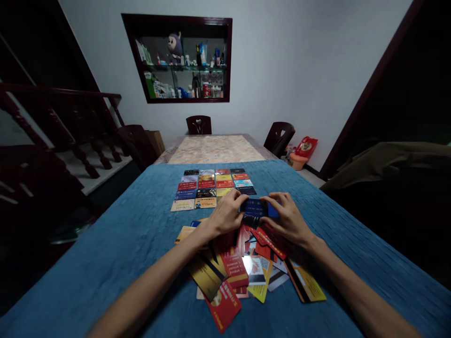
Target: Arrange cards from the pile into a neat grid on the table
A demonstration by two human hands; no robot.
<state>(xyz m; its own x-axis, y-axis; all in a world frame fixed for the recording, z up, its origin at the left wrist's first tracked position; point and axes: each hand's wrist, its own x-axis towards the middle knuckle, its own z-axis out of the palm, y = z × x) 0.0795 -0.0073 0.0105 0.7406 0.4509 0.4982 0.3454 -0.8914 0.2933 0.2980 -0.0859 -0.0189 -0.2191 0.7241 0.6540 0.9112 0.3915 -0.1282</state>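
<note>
Between my two hands is a small bunch of dark blue cards (pixel 256 207), held above a loose heap. My left hand (pixel 229 212) pinches the left edge, and my right hand (pixel 284 217) grips the right edge with thumb and fingers. How many cards are in the bunch I cannot tell. Below lies the jumbled heap of plastic cards, among them a gold card (pixel 206 272), a red card (pixel 223 307) and a yellow card with a black stripe (pixel 310 284). Beyond my left hand, several cards lie in neat rows, with a red card (pixel 187 185) and a cream card (pixel 183 205) on the left side.
A blue cloth (pixel 123 244) covers the near part of the table, and a patterned top (pixel 214 148) shows beyond it. Dark chairs (pixel 199 125) stand around the far end. A wall niche (pixel 183 68) holds a plush toy and bottles. A railing (pixel 70 136) runs at left.
</note>
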